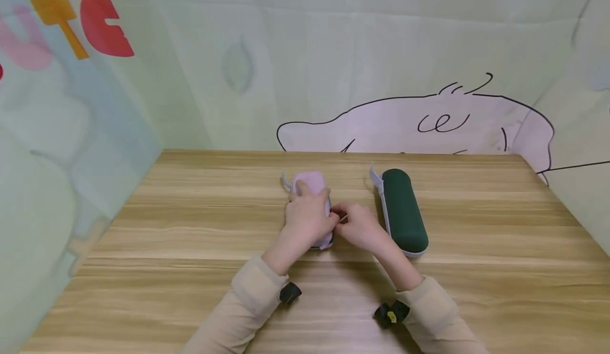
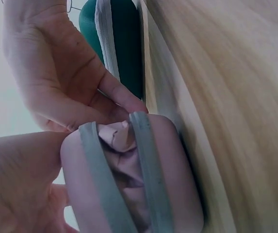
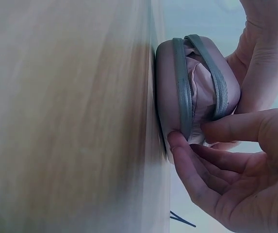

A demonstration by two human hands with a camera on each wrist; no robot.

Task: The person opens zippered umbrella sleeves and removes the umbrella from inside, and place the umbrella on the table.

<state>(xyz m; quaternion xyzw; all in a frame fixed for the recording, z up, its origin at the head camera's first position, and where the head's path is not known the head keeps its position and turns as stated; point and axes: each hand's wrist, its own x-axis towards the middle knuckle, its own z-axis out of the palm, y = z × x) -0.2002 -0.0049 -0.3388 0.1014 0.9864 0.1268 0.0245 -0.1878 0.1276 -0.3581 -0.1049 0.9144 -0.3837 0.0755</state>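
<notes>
A small pink zip case [image 1: 311,177] lies on the table in front of the person. Over its top the left hand [image 1: 305,217] is spread, holding it with fingers on the lid and the thumb at the right side. At the case's right side, the right hand [image 1: 359,228] pinches the zip edge between thumb and fingers; the slider is hidden behind them. Both wrist views show the grey zipper tapes [image 2: 151,179] parted at the near end, with folded pink lining fabric [image 3: 202,82] bulging between them.
A dark green zip case [image 1: 404,211] with a grey zipper and strap lies just right of the right hand. The wood-grain table [image 1: 200,221] meets a printed cloth backdrop [image 1: 305,68] at its far edge.
</notes>
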